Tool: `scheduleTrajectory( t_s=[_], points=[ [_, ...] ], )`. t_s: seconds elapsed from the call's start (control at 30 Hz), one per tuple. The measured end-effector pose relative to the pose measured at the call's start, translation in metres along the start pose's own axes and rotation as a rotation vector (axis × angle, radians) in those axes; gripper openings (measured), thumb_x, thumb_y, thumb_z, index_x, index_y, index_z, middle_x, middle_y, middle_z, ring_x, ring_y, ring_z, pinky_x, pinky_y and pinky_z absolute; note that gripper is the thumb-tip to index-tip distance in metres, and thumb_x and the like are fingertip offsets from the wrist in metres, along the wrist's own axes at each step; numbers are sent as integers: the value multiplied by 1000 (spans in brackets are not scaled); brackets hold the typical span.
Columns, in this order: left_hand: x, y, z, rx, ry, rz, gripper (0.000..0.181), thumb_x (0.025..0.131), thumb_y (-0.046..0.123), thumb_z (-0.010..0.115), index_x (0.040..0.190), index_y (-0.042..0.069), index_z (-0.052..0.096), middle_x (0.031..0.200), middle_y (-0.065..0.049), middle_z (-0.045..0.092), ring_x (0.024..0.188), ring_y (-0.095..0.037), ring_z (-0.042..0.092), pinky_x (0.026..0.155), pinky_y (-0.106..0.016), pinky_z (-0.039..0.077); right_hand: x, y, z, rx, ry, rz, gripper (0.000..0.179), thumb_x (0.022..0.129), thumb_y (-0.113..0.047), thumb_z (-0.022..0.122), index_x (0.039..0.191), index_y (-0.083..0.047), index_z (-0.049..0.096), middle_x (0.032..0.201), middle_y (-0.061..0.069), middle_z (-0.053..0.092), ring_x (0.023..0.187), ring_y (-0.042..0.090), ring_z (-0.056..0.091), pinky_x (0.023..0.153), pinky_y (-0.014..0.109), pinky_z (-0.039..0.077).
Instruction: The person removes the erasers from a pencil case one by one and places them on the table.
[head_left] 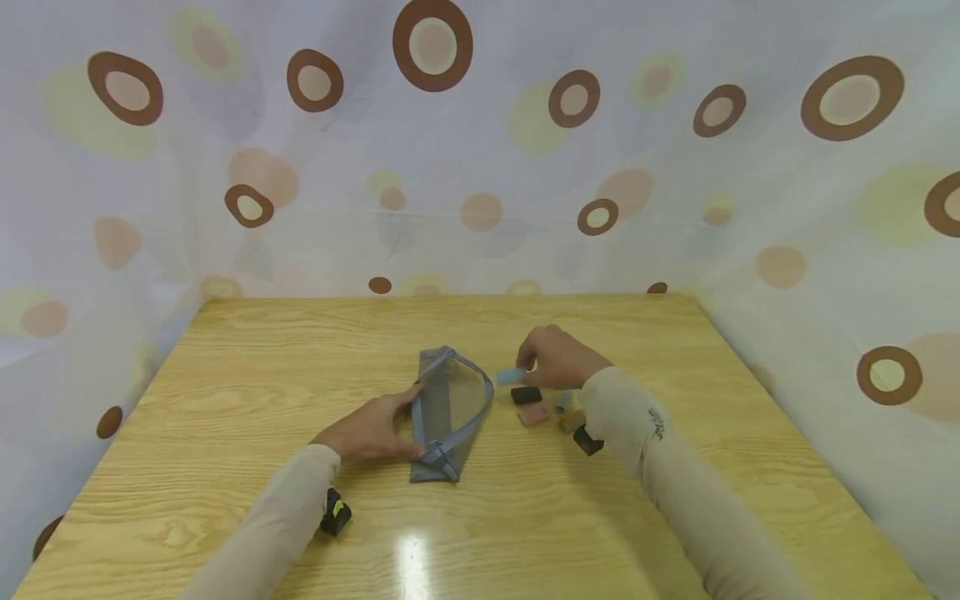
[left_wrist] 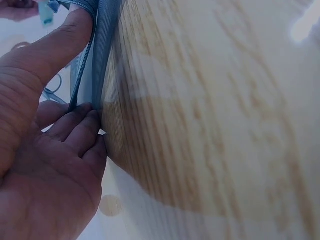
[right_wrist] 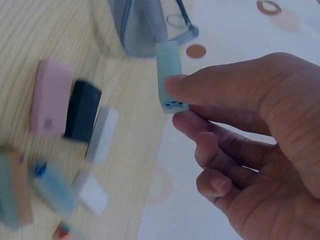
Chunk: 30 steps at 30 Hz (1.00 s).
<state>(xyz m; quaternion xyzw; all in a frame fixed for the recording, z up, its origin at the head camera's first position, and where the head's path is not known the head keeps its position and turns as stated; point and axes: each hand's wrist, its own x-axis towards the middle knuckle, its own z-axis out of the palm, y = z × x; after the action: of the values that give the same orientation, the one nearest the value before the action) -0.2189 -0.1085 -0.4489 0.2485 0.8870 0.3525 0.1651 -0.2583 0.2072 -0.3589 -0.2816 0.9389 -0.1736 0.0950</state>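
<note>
A grey-blue zip pouch [head_left: 433,417] with see-through mesh stands on the wooden table, its zipped mouth spread wide toward the right. My left hand [head_left: 375,429] holds its near side, thumb at one end and fingers at the other; the left wrist view shows the fingertips against the pouch's edge. Between thumb and fingers my right hand [head_left: 558,358] pinches a light blue eraser [right_wrist: 169,65] with a small printed face, close to the pouch's opening. Below the right hand lie a black eraser [head_left: 526,396] and a pink eraser [head_left: 534,414].
A white eraser [right_wrist: 103,135] lies beside the black one, with several more small blocks near it, partly under the right forearm in the head view. A patterned curtain [head_left: 480,167] stands behind the wooden table [head_left: 247,358] and along its sides.
</note>
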Motion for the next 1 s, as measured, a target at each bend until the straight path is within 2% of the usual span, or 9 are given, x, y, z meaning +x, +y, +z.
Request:
scheduleTrajectory(
  t_s=[0.23, 0.47, 0.57, 0.73, 1.0],
  points=[
    [0, 1, -1, -8, -8, 6, 103, 83, 24, 86, 160, -1, 22, 158, -26, 34, 146, -43, 33, 118, -55, 31, -30, 37, -3, 18, 49, 52, 7, 89, -9, 76, 91, -3, 80, 92, 5, 74, 85, 21, 66, 78, 42, 58],
    [1, 1, 1, 3, -5, -10, 104, 82, 26, 87, 160, 1, 23, 158, -26, 34, 146, -43, 32, 118, -55, 30, -64, 74, 1, 80, 100, 127, 8, 89, -10, 78, 89, -3, 80, 95, 9, 75, 78, 19, 63, 66, 37, 55],
    [1, 1, 1, -6, -7, -9, 103, 83, 25, 87, 160, 1, 23, 159, -26, 33, 146, -43, 32, 118, -56, 30, -76, 86, 3, 98, 101, 168, 9, 90, -10, 77, 92, -2, 80, 97, 9, 75, 79, 19, 63, 69, 38, 56],
    [0, -1, 0, -14, -5, -4, 103, 83, 24, 86, 160, -1, 22, 159, -26, 33, 146, -43, 32, 118, -56, 30, -88, 101, 10, 110, 92, 217, 13, 90, -8, 76, 96, 2, 78, 98, 12, 75, 82, 20, 63, 73, 42, 56],
    [0, 0, -1, -5, -3, 20, 104, 82, 25, 87, 159, -2, 23, 158, -28, 33, 145, -44, 33, 117, -56, 31, -98, 117, 22, 125, 90, 256, 13, 88, -7, 75, 96, 3, 78, 98, 10, 72, 87, 24, 60, 73, 39, 56]
  ],
)
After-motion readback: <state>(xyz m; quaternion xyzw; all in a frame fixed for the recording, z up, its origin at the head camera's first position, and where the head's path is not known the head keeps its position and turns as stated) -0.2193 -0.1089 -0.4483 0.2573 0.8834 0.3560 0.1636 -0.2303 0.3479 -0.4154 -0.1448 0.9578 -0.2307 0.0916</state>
